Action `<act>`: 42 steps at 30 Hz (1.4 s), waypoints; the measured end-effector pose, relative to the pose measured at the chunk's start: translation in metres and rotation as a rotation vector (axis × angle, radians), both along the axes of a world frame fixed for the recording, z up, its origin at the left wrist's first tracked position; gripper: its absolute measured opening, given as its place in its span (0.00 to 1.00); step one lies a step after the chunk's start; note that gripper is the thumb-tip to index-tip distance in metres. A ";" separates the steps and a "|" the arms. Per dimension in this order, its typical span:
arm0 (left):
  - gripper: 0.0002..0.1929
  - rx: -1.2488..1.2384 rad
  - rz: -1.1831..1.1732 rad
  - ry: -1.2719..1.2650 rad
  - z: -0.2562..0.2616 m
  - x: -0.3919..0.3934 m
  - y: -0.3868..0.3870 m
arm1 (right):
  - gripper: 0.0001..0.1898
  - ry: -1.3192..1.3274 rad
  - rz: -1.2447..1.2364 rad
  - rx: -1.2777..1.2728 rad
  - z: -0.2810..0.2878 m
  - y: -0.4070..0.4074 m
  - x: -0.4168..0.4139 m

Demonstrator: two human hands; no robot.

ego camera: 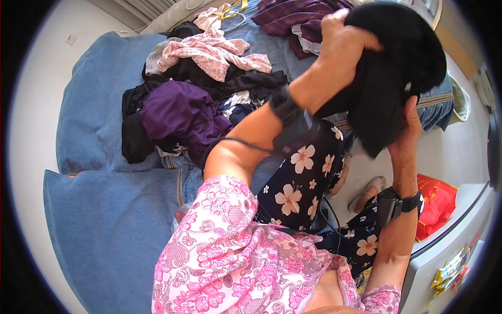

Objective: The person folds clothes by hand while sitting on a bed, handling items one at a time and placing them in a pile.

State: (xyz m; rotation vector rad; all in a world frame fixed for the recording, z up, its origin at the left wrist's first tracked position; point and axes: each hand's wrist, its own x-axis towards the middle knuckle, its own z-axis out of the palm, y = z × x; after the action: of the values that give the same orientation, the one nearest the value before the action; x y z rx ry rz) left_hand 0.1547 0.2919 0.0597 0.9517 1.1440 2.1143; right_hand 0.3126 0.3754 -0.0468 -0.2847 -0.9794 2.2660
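A black cloth garment (386, 74) is held up in front of me at the upper right, bunched and partly hanging. My left hand (343, 49) grips its upper left part, with some fingers hidden by the fabric. Lower down, my right hand (406, 131) holds the garment's right side, its thumb up and its other fingers mostly behind the cloth. Both wrists carry black strapped devices, the left one (294, 129) blurred and the right one (390, 208) sharper. Beneath the hanging cloth are my knees in dark floral trousers (290, 196).
A blue fabric sofa (113, 219) bears a clothes pile with a purple garment (176, 112) and a pink patterned garment (211, 53). Dark purple clothing (290, 15) lies farther back. At right are a lined bin (461, 100), a red bag (435, 204) and a pale cabinet-like surface (439, 251).
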 end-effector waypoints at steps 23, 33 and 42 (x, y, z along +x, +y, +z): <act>0.16 -1.865 0.885 1.506 -0.089 -0.268 -0.193 | 0.20 -0.510 0.122 0.351 0.010 -0.018 -0.020; 0.09 -0.754 1.323 1.650 -0.014 -0.204 -0.172 | 0.19 -0.471 0.224 0.347 0.010 -0.027 -0.032; 0.09 0.031 0.429 1.398 -0.011 0.014 -0.091 | 0.28 0.102 0.377 -0.222 -0.003 -0.045 -0.030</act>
State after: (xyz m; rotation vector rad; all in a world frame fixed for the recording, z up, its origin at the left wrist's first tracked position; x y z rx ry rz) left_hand 0.1685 0.2008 0.0487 2.5331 2.0328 1.5486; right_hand 0.2826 0.3309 -0.0495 -0.0800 -0.7788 2.7097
